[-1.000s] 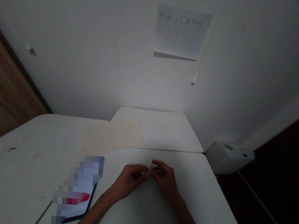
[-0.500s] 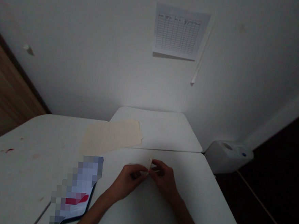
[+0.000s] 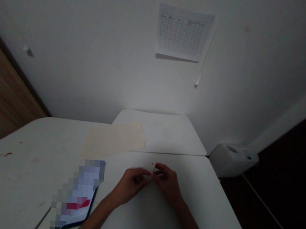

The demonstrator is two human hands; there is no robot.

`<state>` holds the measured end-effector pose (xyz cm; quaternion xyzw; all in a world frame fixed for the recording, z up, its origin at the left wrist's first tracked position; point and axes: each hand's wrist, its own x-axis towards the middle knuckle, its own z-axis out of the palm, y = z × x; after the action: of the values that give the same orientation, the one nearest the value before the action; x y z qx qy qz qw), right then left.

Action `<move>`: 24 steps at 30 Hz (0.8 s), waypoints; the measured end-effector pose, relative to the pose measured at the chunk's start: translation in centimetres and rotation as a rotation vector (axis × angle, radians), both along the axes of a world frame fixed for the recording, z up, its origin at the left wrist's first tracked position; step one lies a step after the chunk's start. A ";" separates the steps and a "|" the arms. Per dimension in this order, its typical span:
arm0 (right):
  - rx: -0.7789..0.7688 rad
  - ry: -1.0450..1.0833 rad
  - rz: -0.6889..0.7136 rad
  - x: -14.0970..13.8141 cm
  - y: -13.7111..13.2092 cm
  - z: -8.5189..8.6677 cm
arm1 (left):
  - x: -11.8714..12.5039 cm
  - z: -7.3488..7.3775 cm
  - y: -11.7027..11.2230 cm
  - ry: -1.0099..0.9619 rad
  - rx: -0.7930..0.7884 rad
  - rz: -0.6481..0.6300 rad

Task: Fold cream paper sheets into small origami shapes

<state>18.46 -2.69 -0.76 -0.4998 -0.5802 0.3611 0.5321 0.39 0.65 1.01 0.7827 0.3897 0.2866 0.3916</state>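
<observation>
The pale strip [image 3: 153,167] now turns more face toward you; your left hand [image 3: 133,184] and right hand [image 3: 169,182] pinch it, fingertips closed: grip lightly.

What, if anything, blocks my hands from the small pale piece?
Nothing visible: the left hand and right hand meet at the small pale piece. The phone lies to the left, the beige sheet farther off, neither between.
</observation>
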 end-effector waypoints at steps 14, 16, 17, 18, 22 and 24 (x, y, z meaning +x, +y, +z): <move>0.001 0.011 0.001 0.0 -0.1 0.1 | -0.2 -0.2 0.1 -0.006 -0.035 0.004; 0.001 0.011 0.003 -0.1 -0.2 0.1 | -0.2 -0.1 0.0 -0.015 -0.032 0.005; 0.000 0.013 0.004 -0.1 -0.2 0.2 | -0.2 0.0 0.0 -0.020 -0.030 0.006; -0.001 0.016 0.003 -0.1 -0.2 0.2 | -0.2 0.0 0.0 -0.023 -0.028 0.007; 0.010 0.021 0.011 -0.1 -0.2 0.3 | -0.2 -0.1 0.0 -0.031 -0.033 0.009; 0.020 0.015 0.014 0.0 -0.2 0.3 | -0.2 -0.3 0.1 -0.029 -0.041 0.012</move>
<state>18.44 -2.89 -0.47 -0.4878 -0.5833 0.3628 0.5387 0.23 0.73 0.71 0.7680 0.3947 0.2921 0.4112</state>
